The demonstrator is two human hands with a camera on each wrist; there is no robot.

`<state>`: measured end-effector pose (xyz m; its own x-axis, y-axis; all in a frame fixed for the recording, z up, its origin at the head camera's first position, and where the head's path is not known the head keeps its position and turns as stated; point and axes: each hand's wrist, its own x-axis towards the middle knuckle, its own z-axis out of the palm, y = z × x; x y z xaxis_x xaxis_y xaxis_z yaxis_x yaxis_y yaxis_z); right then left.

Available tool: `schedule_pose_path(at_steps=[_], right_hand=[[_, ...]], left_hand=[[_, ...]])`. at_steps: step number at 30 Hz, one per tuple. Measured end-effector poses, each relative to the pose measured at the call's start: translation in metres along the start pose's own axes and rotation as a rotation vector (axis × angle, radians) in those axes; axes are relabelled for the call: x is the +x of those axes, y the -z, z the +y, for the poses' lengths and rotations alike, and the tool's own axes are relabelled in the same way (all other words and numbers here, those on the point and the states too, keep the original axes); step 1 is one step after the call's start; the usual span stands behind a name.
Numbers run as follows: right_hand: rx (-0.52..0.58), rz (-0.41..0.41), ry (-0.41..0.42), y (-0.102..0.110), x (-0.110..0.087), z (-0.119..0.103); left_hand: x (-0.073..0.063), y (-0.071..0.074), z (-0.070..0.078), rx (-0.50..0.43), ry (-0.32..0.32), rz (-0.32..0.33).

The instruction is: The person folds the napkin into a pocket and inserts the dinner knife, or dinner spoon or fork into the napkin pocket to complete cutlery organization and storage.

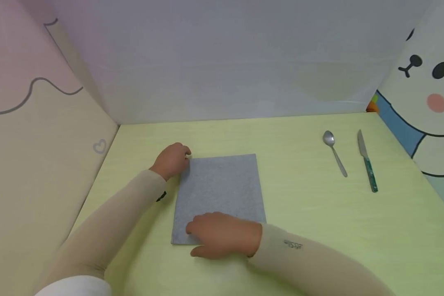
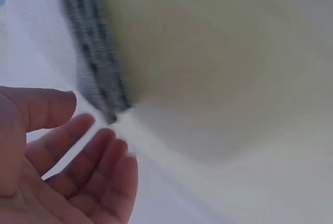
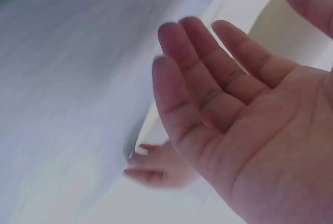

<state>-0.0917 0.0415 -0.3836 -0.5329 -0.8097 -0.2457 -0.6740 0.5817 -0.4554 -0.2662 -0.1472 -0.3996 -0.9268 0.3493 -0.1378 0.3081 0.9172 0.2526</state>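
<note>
A grey folded cloth [image 1: 222,185] lies flat on the table, its layered edge [image 2: 96,52] showing in the left wrist view. At its far left corner is my left hand [image 1: 172,160], fingertips right by the edge. Thumb and fingers of that left hand [image 2: 78,166] stand apart with nothing between them. My right hand [image 1: 222,234], palm down, is over the cloth's near edge and hides part of it. In the right wrist view the right hand [image 3: 239,109] has loosely extended fingers and an empty palm, with the cloth [image 3: 67,94] beside it.
To the right on the pale yellow-green table [image 1: 299,230] lie a metal spoon [image 1: 329,139] and a knife [image 1: 370,174] with a green handle. A plain pale wall [image 1: 237,74] rises behind the table, and printed panels stand at both sides.
</note>
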Motion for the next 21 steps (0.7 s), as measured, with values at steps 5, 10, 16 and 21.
schedule_pose_path(at_steps=[5, 10, 16, 21], right_hand=[[-0.121, 0.117, -0.079, 0.009, -0.042, 0.030], [-0.240, 0.206, -0.219, 0.002, -0.073, 0.061], [-0.265, 0.146, -0.325, -0.009, -0.090, 0.077], [-0.230, 0.128, -0.322, -0.012, -0.098, 0.075]], left_hand=[[0.001, 0.003, 0.048, 0.157, -0.203, 0.010], [0.010, -0.012, 0.109, 0.237, -0.453, -0.127], [0.020, -0.033, 0.142, 0.365, -0.481, -0.282], [0.025, -0.043, 0.141, 0.373, -0.457, -0.332]])
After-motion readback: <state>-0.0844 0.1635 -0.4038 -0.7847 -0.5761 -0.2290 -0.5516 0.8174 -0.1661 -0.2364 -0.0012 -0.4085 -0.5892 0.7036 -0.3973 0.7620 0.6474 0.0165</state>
